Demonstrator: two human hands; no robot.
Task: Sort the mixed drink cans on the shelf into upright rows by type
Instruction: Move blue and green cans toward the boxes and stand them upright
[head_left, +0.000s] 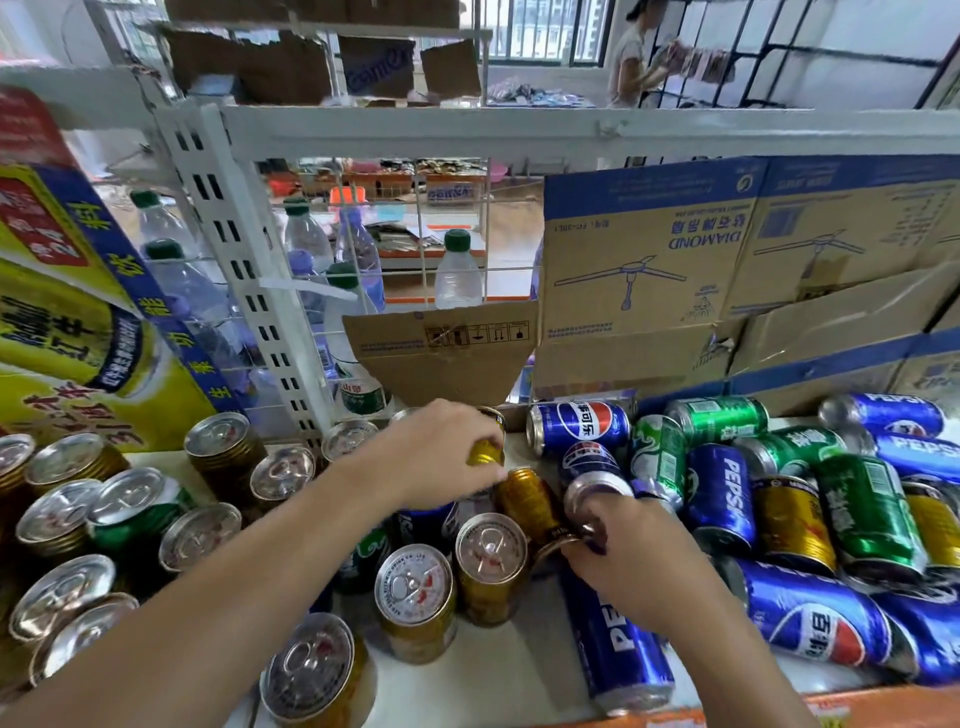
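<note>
Head view: left hand (441, 457) gripping gold can (485, 453), fingers curling round it. Right hand (631, 558) pinching second can (597, 496), colour hidden. Fallen gold can (527, 499) lying between hands, axis pointing away, left hand nearer. Upright cans (413, 579) crowding shelf (447, 691) left, pile (722, 499) sprawling right.

gold cans (491, 587) 15+ | blue cans (719, 499) 9+ | green cans (867, 514) 6
</note>
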